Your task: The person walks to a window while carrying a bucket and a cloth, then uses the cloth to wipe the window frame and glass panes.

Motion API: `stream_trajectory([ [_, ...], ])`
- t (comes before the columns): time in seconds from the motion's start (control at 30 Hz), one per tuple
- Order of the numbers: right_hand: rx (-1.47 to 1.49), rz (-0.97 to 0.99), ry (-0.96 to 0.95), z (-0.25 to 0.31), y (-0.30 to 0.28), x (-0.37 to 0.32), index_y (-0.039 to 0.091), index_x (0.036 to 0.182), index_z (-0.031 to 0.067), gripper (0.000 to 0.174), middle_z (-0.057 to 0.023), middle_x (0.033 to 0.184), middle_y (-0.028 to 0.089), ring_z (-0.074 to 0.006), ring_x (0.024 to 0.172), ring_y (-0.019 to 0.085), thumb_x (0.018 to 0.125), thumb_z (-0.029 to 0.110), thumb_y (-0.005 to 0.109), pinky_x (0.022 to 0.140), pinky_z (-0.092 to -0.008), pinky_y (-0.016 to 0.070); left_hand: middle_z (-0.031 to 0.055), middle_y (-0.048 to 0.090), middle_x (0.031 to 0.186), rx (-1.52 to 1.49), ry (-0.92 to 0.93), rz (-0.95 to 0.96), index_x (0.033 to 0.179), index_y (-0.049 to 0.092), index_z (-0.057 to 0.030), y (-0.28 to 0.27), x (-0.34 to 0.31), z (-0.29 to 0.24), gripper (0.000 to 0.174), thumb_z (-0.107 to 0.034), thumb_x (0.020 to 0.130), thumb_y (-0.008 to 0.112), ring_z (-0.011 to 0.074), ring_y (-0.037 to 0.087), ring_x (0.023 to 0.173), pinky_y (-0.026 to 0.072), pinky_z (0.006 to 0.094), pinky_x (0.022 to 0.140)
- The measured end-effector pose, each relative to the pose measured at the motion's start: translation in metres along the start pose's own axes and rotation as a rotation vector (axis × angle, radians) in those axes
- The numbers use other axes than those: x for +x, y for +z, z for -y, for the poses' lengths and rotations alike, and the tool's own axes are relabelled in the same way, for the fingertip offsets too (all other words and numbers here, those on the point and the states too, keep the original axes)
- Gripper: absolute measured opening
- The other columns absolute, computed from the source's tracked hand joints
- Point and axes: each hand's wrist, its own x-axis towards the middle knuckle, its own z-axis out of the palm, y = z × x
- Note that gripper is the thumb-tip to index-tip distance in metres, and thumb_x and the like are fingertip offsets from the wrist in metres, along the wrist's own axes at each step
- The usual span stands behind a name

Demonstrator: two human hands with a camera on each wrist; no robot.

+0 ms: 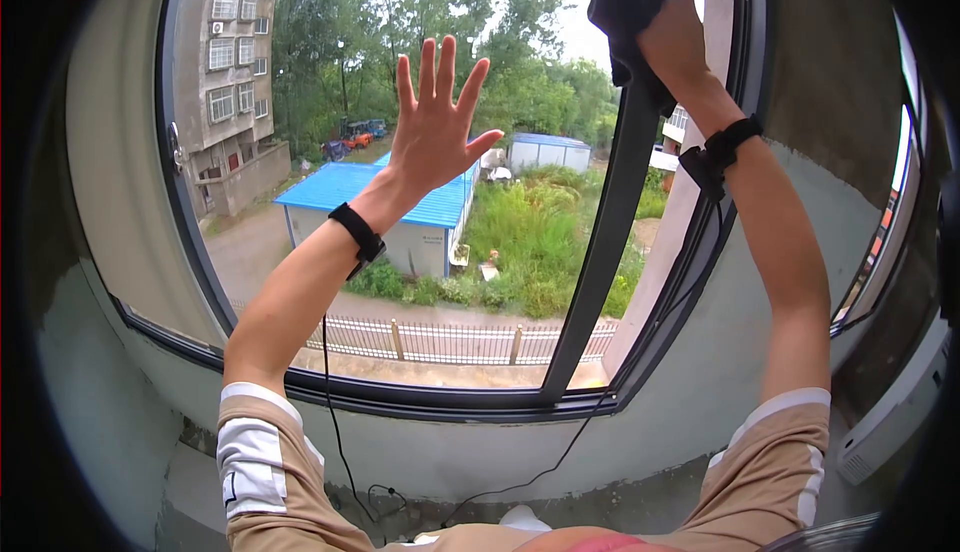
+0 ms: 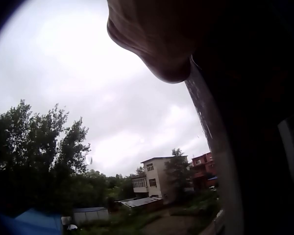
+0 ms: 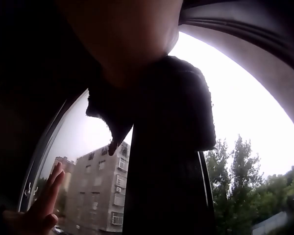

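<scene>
My left hand [image 1: 435,130] is raised in front of the large window pane [image 1: 540,252], fingers spread wide and palm toward the glass. Nothing is held in it. Higher up on the right, my right hand [image 1: 678,44] holds a black cloth [image 1: 628,7] at the upper part of the dark upright window bar [image 1: 590,282]. In the right wrist view the fuzzy-edged cloth [image 3: 188,105] hangs over this bar, and most of the right fingers are hidden in shadow. The underside of the left hand [image 2: 157,44] shows dark against the sky in the left wrist view.
A dark window frame [image 1: 420,399] runs round the opening, with a handle [image 1: 178,147] on its left side. Black cables [image 1: 335,442] hang from both wrist straps. Outside stand a blue-roofed shed [image 1: 370,195], trees and an apartment block [image 1: 225,72].
</scene>
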Motion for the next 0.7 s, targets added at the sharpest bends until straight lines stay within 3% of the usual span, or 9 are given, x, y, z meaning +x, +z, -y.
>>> stream_trajectory([
  [0.1, 0.715, -0.017, 0.698, 0.026, -0.014, 0.009, 0.064, 0.108, 0.0028, 0.020, -0.0093, 0.085, 0.072, -0.0256, 0.066, 0.068, 0.103, 0.016, 0.050, 0.063, -0.0384, 0.0577, 0.0304, 0.000, 0.170, -0.012, 0.018, -0.031, 0.168, 0.015, -0.0143, 0.005, 0.004, -0.006, 0.094, -0.069, 0.099, 0.047, 0.0481, -0.002, 0.158, 0.0007, 0.0708, 0.122],
  [0.13, 0.719, -0.018, 0.697, 0.016, -0.002, -0.003, 0.064, 0.108, 0.0028, 0.020, -0.0093, 0.085, 0.072, -0.0256, 0.066, 0.068, 0.103, 0.016, 0.050, 0.063, -0.0384, 0.0577, 0.0304, 0.000, 0.170, -0.009, 0.017, -0.030, 0.168, 0.015, -0.0143, 0.004, 0.005, -0.009, 0.094, -0.069, 0.099, 0.047, 0.0481, -0.002, 0.158, 0.0007, 0.0708, 0.122],
  [0.17, 0.029, 0.200, 0.410, -0.007, 0.017, -0.028, 0.062, 0.126, 0.0095, 0.032, -0.0114, 0.118, 0.062, -0.0312, 0.107, 0.053, 0.098, 0.023, 0.060, 0.092, -0.0531, 0.0375, 0.0310, 0.000, 0.170, 0.005, 0.004, 0.004, 0.168, 0.015, -0.0143, 0.000, 0.007, -0.013, 0.095, -0.069, 0.098, 0.048, 0.0486, -0.001, 0.158, 0.0012, 0.0707, 0.122],
  [0.27, -0.427, 0.296, 0.160, -0.023, 0.033, -0.046, 0.060, 0.143, 0.0159, 0.052, -0.0141, 0.149, 0.055, -0.0346, 0.147, 0.040, 0.094, 0.033, 0.070, 0.122, -0.0690, 0.0137, 0.0327, 0.002, 0.169, 0.006, -0.008, 0.011, 0.168, 0.016, -0.0138, 0.002, 0.010, -0.023, 0.097, -0.067, 0.096, 0.053, 0.0503, 0.002, 0.158, 0.0023, 0.0706, 0.122],
  [0.43, -0.215, 0.154, 0.298, -0.024, 0.038, -0.052, 0.065, 0.133, 0.0182, 0.043, -0.0187, 0.143, 0.057, -0.0408, 0.147, 0.037, 0.093, 0.034, 0.070, 0.120, -0.0692, 0.0195, 0.0331, 0.003, 0.169, 0.010, -0.019, 0.039, 0.167, 0.017, -0.0130, 0.004, 0.019, -0.042, 0.097, -0.069, 0.096, 0.052, 0.0508, 0.002, 0.157, 0.0025, 0.0705, 0.122],
  [0.63, 0.611, -0.205, 0.521, -0.026, 0.045, -0.063, 0.059, 0.135, 0.0078, 0.043, -0.0171, 0.136, 0.061, -0.0367, 0.137, 0.047, 0.096, 0.024, 0.067, 0.122, -0.0597, 0.0198, 0.0335, 0.004, 0.169, 0.003, -0.022, 0.073, 0.166, 0.022, -0.0115, 0.011, 0.033, -0.076, 0.096, -0.070, 0.095, 0.051, 0.0515, 0.003, 0.157, 0.0011, 0.0708, 0.122],
  [0.7, 0.236, -0.157, 0.467, -0.028, 0.039, -0.059, 0.058, 0.134, 0.0056, 0.051, -0.0152, 0.132, 0.060, -0.0352, 0.132, 0.047, 0.090, 0.025, 0.072, 0.113, -0.0547, 0.0277, 0.0336, 0.004, 0.169, 0.016, -0.028, 0.107, 0.166, 0.021, -0.0117, 0.010, 0.037, -0.084, 0.097, -0.070, 0.095, 0.051, 0.0514, 0.003, 0.157, 0.0012, 0.0710, 0.122],
])
